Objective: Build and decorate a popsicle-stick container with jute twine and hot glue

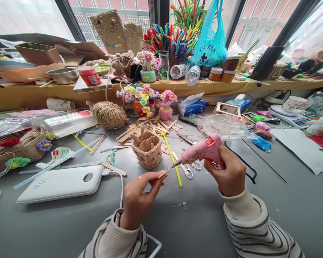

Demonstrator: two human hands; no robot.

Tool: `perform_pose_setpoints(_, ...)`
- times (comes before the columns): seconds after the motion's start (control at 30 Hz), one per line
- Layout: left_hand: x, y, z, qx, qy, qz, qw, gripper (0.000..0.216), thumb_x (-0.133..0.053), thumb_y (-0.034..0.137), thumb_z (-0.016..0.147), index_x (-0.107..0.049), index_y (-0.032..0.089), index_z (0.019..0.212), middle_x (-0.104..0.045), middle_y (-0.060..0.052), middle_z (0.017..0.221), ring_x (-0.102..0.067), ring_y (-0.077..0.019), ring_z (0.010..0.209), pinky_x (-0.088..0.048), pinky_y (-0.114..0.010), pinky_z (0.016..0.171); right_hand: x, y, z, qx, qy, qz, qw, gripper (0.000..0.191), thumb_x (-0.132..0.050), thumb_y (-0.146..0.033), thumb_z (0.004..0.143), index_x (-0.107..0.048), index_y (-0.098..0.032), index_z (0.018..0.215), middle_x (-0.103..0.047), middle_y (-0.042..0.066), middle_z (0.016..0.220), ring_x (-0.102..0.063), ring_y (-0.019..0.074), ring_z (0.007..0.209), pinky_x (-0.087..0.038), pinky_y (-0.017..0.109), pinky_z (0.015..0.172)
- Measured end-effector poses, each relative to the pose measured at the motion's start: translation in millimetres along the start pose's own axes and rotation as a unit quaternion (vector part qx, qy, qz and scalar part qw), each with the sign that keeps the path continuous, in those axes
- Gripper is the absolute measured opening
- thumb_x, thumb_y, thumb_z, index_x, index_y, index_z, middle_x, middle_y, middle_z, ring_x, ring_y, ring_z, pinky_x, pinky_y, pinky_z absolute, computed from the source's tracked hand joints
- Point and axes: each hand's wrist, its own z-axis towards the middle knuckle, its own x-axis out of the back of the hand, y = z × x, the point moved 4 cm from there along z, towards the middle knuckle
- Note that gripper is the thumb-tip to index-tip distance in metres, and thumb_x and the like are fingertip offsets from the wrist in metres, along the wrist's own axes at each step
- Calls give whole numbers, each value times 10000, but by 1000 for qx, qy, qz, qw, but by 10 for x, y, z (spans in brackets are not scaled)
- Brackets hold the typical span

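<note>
My right hand grips a pink hot glue gun by its handle, nozzle pointing down and left. At the nozzle tip, my left hand pinches a small thin wooden stick between thumb and fingers, mostly covered by them. The nozzle meets or nearly meets the stick; I cannot tell if they touch. Just beyond the left hand stands a small wooden basket made of craft sticks, with cut stick pieces inside. White-handled scissors lie behind the nozzle, beside a yellow pipe cleaner.
Loose craft sticks and a ball of twine lie behind the basket. A white power bank with a cable is at left. Crochet-like flowers stand at the back, below a crowded ledge. White paper lies at right.
</note>
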Motion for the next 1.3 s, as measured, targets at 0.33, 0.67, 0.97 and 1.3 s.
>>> perform_pose_setpoints(0.33,9,20,18,2,4,4,1000,63,-629,127,740,-647,170,783,-690,33,589,-620,-75,475,-501,-148,513,7,0,7,8,6,-19,1000,101,-558,-138,673,-468,-179,651,-380,-52,522,-337,78,456,-309,215,417)
perform_pose_setpoints(0.67,19,35,22,-4,13,7,1000,44,-622,144,747,-647,166,776,-700,26,608,-621,-75,464,-502,-149,501,3,39,-2,-9,-7,-16,1000,69,-552,-149,673,-489,-176,666,-406,-43,529,-336,84,459,-320,219,417)
perform_pose_setpoints(0.97,16,37,28,0,6,8,1000,39,-622,148,748,-647,166,773,-689,28,583,-614,-74,462,-501,-153,501,2,50,-6,-27,-15,-15,999,146,-570,-137,660,-449,-197,603,-369,-57,499,-289,78,438,-278,226,408)
perform_pose_setpoints(1.3,18,25,23,20,3,11,1000,43,-608,168,760,-650,167,756,-690,25,578,-615,-81,455,-511,-165,498,17,36,6,-20,-6,-18,1000,85,-546,-132,669,-488,-191,690,-407,-50,523,-352,93,455,-332,214,426)
